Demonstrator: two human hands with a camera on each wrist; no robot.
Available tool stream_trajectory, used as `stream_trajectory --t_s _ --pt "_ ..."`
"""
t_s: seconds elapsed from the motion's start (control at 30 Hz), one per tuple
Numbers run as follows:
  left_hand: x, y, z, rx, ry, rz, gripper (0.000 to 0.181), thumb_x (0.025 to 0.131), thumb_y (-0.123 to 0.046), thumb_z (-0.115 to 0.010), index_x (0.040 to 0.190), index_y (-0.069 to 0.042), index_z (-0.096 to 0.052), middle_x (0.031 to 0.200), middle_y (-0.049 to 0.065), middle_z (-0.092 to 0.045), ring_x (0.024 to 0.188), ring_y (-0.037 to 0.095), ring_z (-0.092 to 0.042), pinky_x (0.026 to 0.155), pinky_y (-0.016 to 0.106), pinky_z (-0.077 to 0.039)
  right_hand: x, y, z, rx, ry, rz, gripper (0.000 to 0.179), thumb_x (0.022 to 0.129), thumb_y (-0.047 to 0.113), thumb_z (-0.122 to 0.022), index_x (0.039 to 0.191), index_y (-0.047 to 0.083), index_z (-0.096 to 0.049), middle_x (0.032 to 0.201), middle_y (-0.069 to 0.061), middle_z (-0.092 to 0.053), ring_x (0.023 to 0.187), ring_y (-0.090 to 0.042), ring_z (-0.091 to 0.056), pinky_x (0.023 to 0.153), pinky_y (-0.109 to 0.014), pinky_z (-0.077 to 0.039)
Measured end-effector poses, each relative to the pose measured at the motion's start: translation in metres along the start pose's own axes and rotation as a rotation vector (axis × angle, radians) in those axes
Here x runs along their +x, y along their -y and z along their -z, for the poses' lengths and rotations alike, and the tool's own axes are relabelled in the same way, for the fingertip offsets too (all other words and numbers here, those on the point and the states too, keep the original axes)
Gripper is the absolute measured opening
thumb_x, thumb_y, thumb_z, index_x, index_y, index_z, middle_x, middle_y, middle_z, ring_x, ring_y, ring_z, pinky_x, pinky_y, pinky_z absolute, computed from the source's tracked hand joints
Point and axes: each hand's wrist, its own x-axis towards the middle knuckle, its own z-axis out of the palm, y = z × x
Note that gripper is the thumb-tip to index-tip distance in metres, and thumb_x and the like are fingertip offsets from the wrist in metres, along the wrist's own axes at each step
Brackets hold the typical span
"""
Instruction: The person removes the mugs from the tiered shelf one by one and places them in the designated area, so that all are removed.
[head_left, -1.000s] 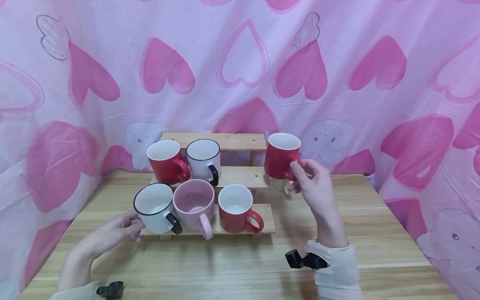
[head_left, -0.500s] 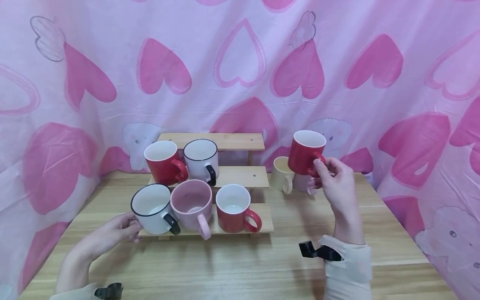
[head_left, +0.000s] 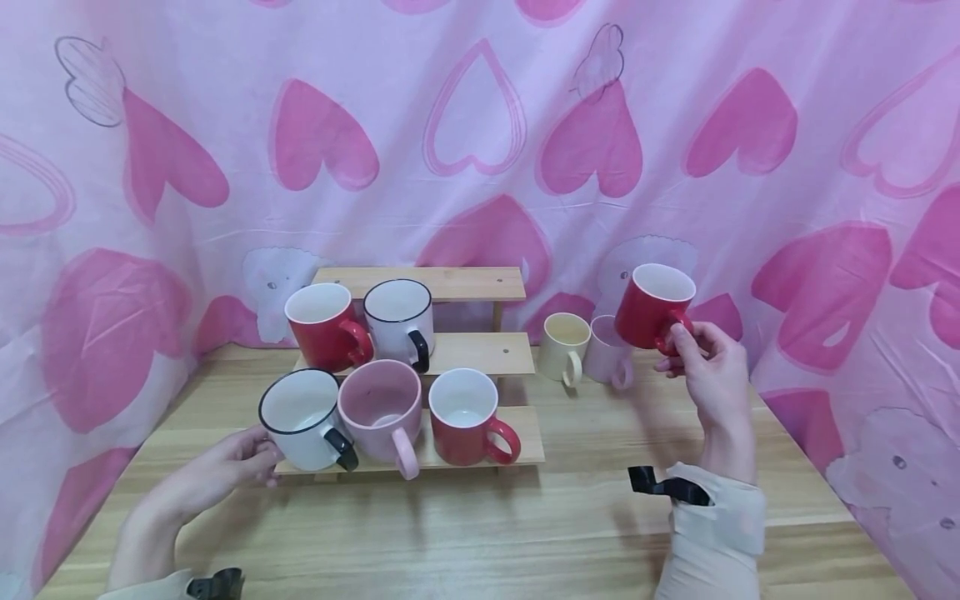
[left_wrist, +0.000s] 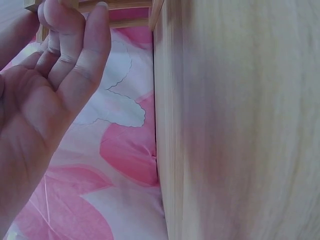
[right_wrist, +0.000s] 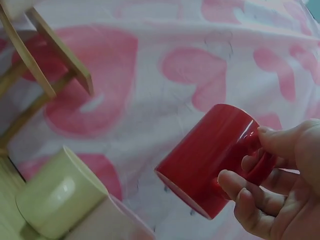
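Note:
My right hand (head_left: pixel 716 371) holds a red mug (head_left: pixel 651 310) by its handle, raised above the table at the right. The right wrist view shows thumb and fingers around the handle of this red mug (right_wrist: pixel 210 160). My left hand (head_left: pixel 225 471) pinches the left end of the lowest board of a stepped wooden rack (head_left: pixel 521 437). On that board stand a black-rimmed white mug (head_left: pixel 303 429), a pink mug (head_left: pixel 380 412) and another red mug (head_left: pixel 461 425). The middle board bears a red mug (head_left: pixel 318 329) and a black-rimmed white mug (head_left: pixel 397 325).
A cream mug (head_left: pixel 561 350) and a light pink mug (head_left: pixel 606 354) stand on the wooden table (head_left: pixel 480 533), right of the rack. The rack's top board (head_left: pixel 420 282) holds nothing. A pink curtain with hearts (head_left: pixel 480 108) hangs behind.
My right hand has carried the red mug to the right, away from the rack, so the cream and light pink mugs now show. The left hand stays at the rack's lowest board.

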Motion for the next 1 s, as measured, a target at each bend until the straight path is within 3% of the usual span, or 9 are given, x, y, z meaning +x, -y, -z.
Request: stream_trajectory --t_s 0.23,0.43,0.63,0.77,1.0 --pt "0.0 -0.002 -0.001 0.025 -0.012 -0.007 0.024 0.104 -0.007 -0.043 0.117 0.013 -0.046 0.091 0.011 -0.054 0.077 0.014 -0.056 0.069 0.028 -0.05 0.0 -0.019 0.021 -0.073 -0.098 -0.052 0.029 0.097 0.017 -0.061 0.112 -0.007 -0.054 0.086 -0.012 -0.058 0.058 -0.016 -0.065 0.057 -0.021 -0.054" --pt "-0.002 -0.001 -0.002 0.031 -0.023 0.027 0.022 0.104 -0.009 -0.045 0.114 0.01 -0.048 0.087 0.009 -0.053 0.075 0.014 -0.054 0.067 0.028 -0.049 0.001 -0.038 0.033 -0.119 -0.173 -0.089 0.029 0.099 0.018 -0.058 0.111 -0.007 -0.053 0.086 -0.011 -0.056 0.057 -0.014 -0.063 0.057 -0.019 -0.053" --pt "-0.002 0.002 -0.001 0.032 -0.022 -0.011 0.02 0.104 -0.005 -0.043 0.114 0.012 -0.048 0.087 0.008 -0.052 0.075 0.015 -0.055 0.065 0.028 -0.048 0.003 -0.055 0.038 -0.166 -0.23 -0.103 0.024 0.1 0.014 -0.056 0.111 -0.007 -0.054 0.088 -0.011 -0.057 0.057 -0.013 -0.062 0.056 -0.018 -0.052" --pt "-0.002 0.002 0.0 0.031 -0.025 -0.017 0.021 0.104 -0.005 -0.043 0.115 0.012 -0.047 0.087 0.008 -0.052 0.075 0.014 -0.055 0.065 0.027 -0.049 0.01 -0.068 0.04 -0.176 -0.223 -0.166 0.029 0.101 0.02 -0.054 0.118 -0.004 -0.052 0.099 -0.014 -0.054 0.065 -0.014 -0.06 0.061 -0.018 -0.053" --pt "0.0 0.0 0.0 0.04 -0.027 0.0 0.024 0.104 -0.008 -0.045 0.119 0.011 -0.047 0.089 0.017 -0.052 0.076 0.017 -0.056 0.068 0.028 -0.05 0.014 -0.094 0.049 -0.331 -0.213 -0.227 0.036 0.103 0.034 -0.047 0.122 0.004 -0.052 0.101 -0.007 -0.055 0.078 -0.015 -0.059 0.07 -0.017 -0.05"
